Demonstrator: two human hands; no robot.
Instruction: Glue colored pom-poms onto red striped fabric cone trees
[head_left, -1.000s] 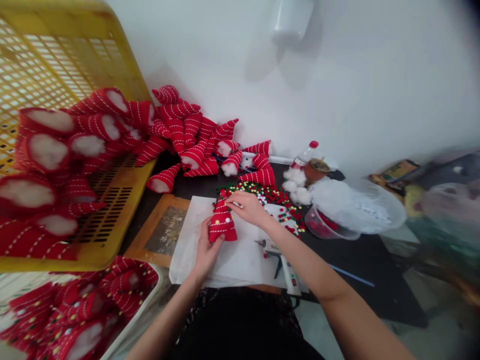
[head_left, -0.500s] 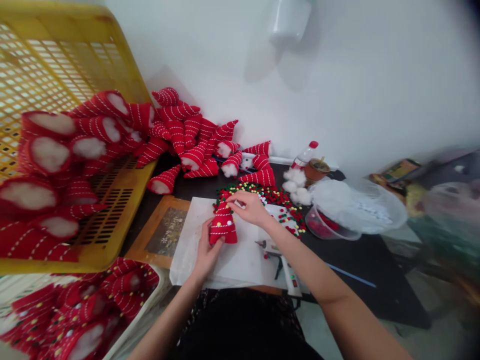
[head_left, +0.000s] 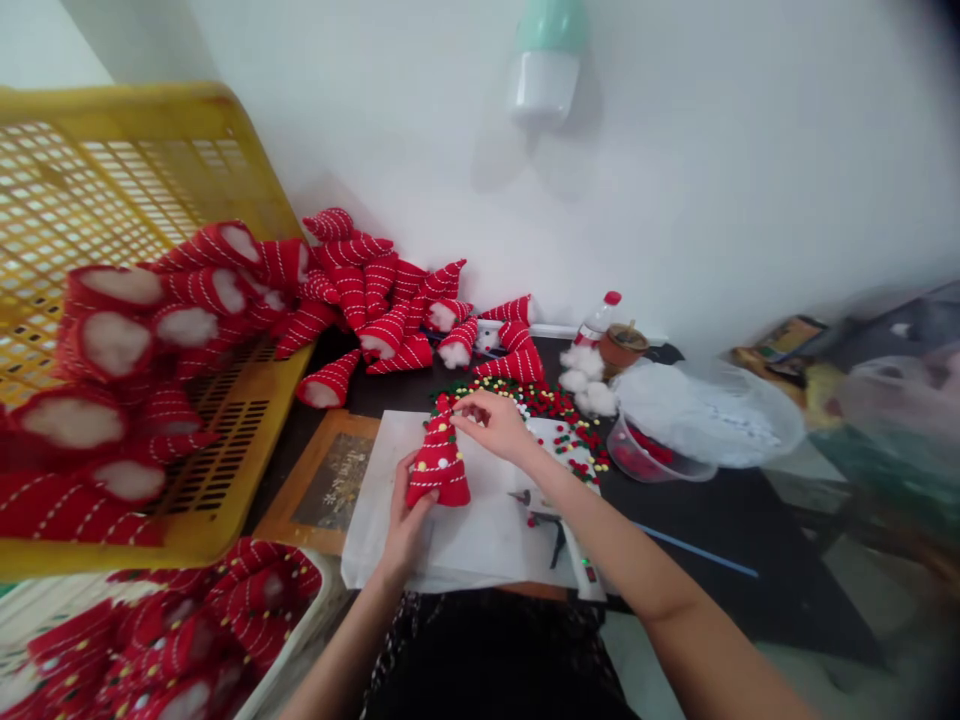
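A red cone with white stitched lines and small coloured pom-poms [head_left: 441, 462] is held upright over white paper [head_left: 480, 540]. My left hand [head_left: 406, 520] grips its lower left side, thumb on the front near the base. At the upper right of the cone, the fingers of my right hand [head_left: 491, 422] are pinched together close to the tip; anything between them is too small to make out. A glue gun [head_left: 562, 535] stands on the paper, partly behind my right forearm. Loose red, green, yellow and white pom-poms [head_left: 559, 402] lie behind and right of the cone.
A yellow crate [head_left: 259, 490] with stuffed red cones is at left, above a pale basket [head_left: 315, 610] of decorated cones. More cones [head_left: 382, 300] pile against the wall. Cotton balls [head_left: 585, 380], a bottle [head_left: 600, 318], a brown pot [head_left: 624, 345] and a plastic tub [head_left: 660, 460] stand right.
The cone now stands more upright, with its tip showing. My right hand stays pinched near the top. The camera view has tilted up slightly.
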